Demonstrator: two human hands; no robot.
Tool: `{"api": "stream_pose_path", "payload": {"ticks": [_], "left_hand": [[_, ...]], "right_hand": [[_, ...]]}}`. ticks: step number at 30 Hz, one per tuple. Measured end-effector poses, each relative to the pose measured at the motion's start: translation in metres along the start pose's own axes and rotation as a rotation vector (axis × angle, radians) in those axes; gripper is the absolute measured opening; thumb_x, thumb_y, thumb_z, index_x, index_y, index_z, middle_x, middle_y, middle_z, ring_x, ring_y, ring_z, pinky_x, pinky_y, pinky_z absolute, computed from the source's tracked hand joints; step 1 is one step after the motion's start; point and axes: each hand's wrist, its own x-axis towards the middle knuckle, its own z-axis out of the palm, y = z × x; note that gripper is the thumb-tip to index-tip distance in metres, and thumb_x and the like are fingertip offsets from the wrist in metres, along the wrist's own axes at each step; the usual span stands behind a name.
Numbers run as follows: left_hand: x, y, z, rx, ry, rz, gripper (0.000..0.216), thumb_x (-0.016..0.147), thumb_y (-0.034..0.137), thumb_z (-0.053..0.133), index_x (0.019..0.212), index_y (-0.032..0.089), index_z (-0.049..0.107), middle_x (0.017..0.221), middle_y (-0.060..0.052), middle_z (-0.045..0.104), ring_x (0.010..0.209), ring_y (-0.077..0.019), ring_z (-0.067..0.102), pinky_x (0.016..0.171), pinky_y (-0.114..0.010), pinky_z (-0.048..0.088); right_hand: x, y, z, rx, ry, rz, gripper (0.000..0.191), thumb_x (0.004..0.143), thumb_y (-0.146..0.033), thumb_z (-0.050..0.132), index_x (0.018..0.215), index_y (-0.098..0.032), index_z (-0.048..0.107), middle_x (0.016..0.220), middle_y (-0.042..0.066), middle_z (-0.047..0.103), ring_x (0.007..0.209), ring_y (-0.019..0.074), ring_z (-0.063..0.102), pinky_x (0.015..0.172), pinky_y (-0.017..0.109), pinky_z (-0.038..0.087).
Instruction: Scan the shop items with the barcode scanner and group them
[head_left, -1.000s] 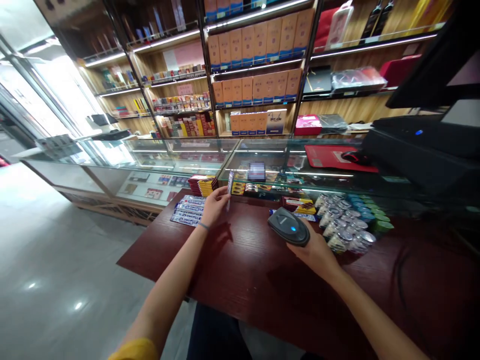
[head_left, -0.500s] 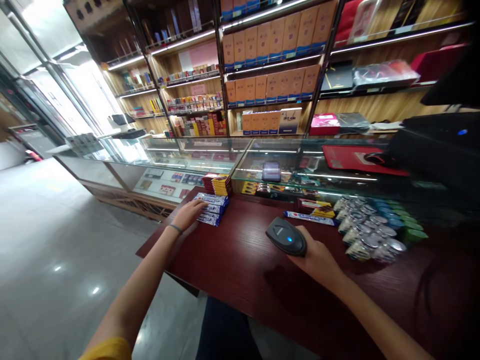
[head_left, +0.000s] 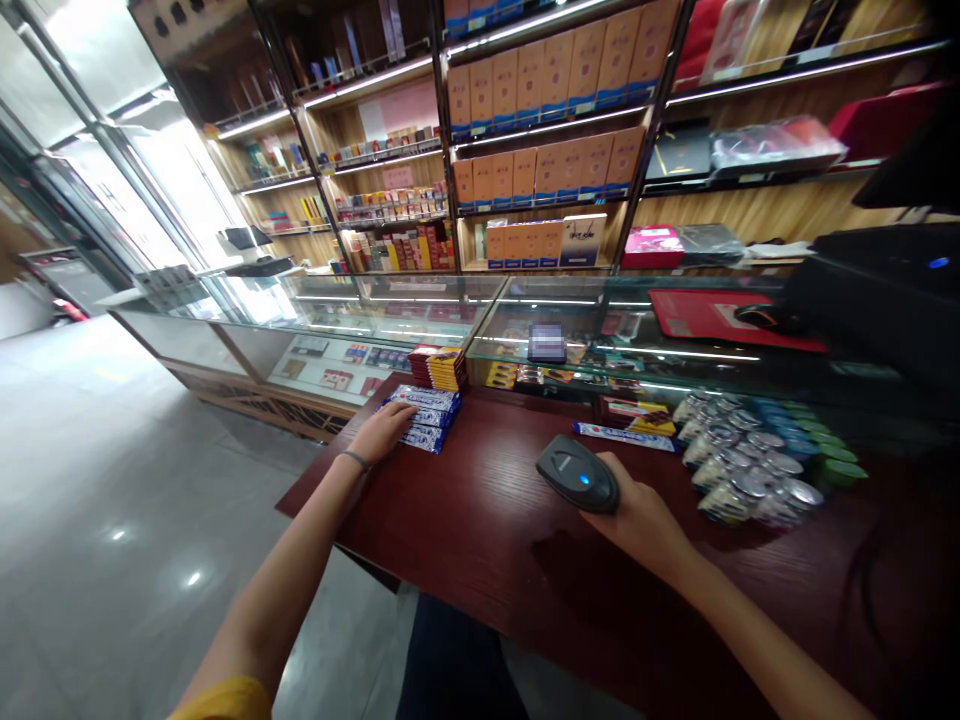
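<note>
My right hand [head_left: 641, 515] is wrapped round a black barcode scanner [head_left: 577, 473] with a blue light, held just above the dark red wooden table [head_left: 480, 530]. My left hand [head_left: 386, 430] lies with fingers stretched out on a pile of blue-and-white snack bars [head_left: 424, 415] near the table's far left corner. One blue-and-white bar [head_left: 622, 436] lies alone on the table beyond the scanner.
Stacked red and yellow packs [head_left: 439, 367] stand behind the bars. Several small lidded jars [head_left: 742, 465] crowd the right side. A glass display counter [head_left: 465, 315] borders the table's far edge, with shelves of boxes [head_left: 540, 110] behind. Black equipment [head_left: 877, 290] sits at right.
A second ago my left hand held one bar upright near the counter; that bar now lies beyond the scanner, and my hand has gone left onto the pile. The scanner stayed put.
</note>
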Motion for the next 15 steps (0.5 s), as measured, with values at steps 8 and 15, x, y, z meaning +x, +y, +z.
{"api": "stream_pose_path", "payload": {"ticks": [8, 15], "left_hand": [[-0.002, 0.002, 0.003, 0.010, -0.001, 0.043, 0.045, 0.093, 0.019, 0.051, 0.137, 0.023, 0.060, 0.135, -0.013, 0.060, 0.125, -0.0267, 0.058, 0.112, -0.047, 0.046], [0.003, 0.014, 0.005, 0.042, 0.072, 0.016, 0.038, 0.097, 0.030, 0.049, 0.133, 0.026, 0.063, 0.134, -0.012, 0.061, 0.124, -0.0285, 0.058, 0.110, -0.048, 0.046]], "right_hand": [[0.000, -0.002, -0.002, 0.009, 0.027, -0.007, 0.036, 0.080, -0.038, 0.059, 0.111, -0.030, 0.043, 0.087, 0.003, 0.075, 0.084, 0.0334, 0.076, 0.067, 0.035, 0.051], [0.001, 0.002, -0.013, 0.025, 0.080, 0.029, 0.037, 0.076, -0.036, 0.064, 0.109, -0.031, 0.048, 0.086, 0.001, 0.075, 0.082, 0.0316, 0.076, 0.064, 0.033, 0.050]]}}
